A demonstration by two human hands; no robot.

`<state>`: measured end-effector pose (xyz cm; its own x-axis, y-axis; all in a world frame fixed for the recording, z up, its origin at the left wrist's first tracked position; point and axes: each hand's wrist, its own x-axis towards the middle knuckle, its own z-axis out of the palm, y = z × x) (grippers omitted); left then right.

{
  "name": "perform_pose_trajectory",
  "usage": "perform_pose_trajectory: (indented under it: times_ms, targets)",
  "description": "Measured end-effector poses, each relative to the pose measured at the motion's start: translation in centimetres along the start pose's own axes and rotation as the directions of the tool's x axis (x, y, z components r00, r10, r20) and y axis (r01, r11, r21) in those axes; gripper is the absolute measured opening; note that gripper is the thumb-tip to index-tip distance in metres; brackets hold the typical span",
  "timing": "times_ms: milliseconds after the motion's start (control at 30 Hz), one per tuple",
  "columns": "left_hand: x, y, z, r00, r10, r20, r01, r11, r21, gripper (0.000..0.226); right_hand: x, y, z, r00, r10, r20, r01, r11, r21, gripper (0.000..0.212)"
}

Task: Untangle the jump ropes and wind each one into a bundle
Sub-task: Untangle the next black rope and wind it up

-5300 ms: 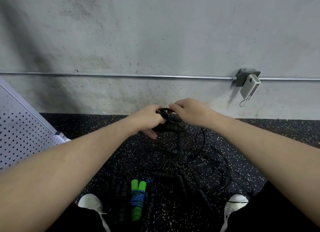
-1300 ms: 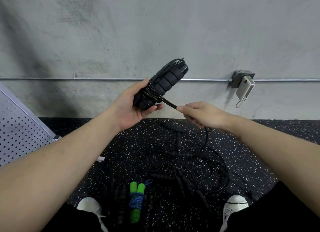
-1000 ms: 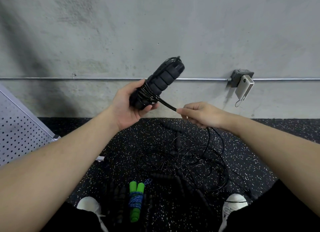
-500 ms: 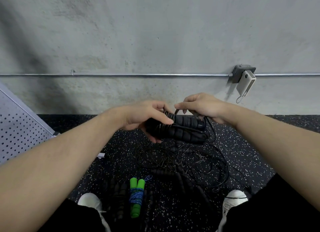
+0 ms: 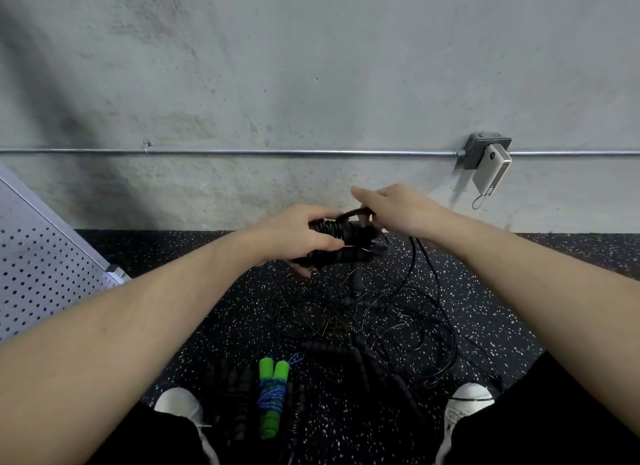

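Jump-rope handles (image 5: 343, 242), held upright a second ago, now lie level and low, left hand (image 5: 294, 236) wrapped around them, right hand (image 5: 394, 211) pinching the cord (image 5: 353, 214) above.

A grey concrete wall (image 5: 311, 66) fills the upper half of the frame. Its surface is mottled, with darker stains toward the upper left and a broad diagonal shadow at the left edge. A thin metal conduit (image 5: 277, 151) runs horizontally across the wall from the left edge to the right edge. At the right of the frame the conduit meets a grey junction box (image 5: 479, 149). A white rectangular device (image 5: 491, 170) with a thin loop at its lower end hangs in front of the box. The lower half shows a black floor (image 5: 485, 291) flecked with white. A white perforated metal panel (image 5: 38, 274) stands at the left edge.
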<state>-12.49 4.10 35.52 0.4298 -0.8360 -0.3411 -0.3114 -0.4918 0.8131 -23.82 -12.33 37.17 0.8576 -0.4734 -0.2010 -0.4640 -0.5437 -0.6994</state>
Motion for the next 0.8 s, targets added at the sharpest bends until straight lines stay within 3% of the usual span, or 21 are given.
perform_pose_trajectory:
  times_ms: [100, 200, 400, 533, 700, 800]
  targets:
    - [0.2, -0.2, 0.2, 0.996, 0.022, -0.087, -0.024, 0.999, -0.025, 0.051, -0.4, 0.0, -0.3, 0.993, 0.078, 0.088, -0.073, 0.996, -0.057, 0.064]
    - [0.4, -0.3, 0.5, 0.991, 0.038, -0.131, -0.043, 0.998, -0.04, 0.04, -0.5, 0.5, -0.1, 0.982, 0.086, 0.168, -0.072, 0.993, -0.089, 0.058]
    - [0.8, -0.5, 1.2, 0.981, 0.037, -0.191, -0.057, 0.993, -0.102, 0.029, -0.8, 0.4, 0.1, 0.973, -0.038, 0.229, -0.014, 0.975, 0.221, 0.035]
    - [0.9, -0.4, 1.4, 0.971, -0.004, -0.24, -0.052, 0.973, -0.226, 0.026, -1.0, 0.2, 0.5, 0.958, -0.033, 0.285, -0.048, 0.961, 0.272, 0.028]
    - [0.9, 0.1, 1.6, 0.953, -0.076, -0.294, -0.095, 0.845, -0.526, 0.025, -0.7, -0.7, 1.7, 0.988, 0.031, 0.151, -0.077, 0.948, 0.308, 0.032]
    - [0.7, 0.4, 1.6, 0.943, -0.089, -0.321, -0.15, 0.746, -0.649, 0.025, -0.7, -1.0, 2.0, 0.986, 0.06, 0.154, -0.111, 0.93, 0.349, 0.035]
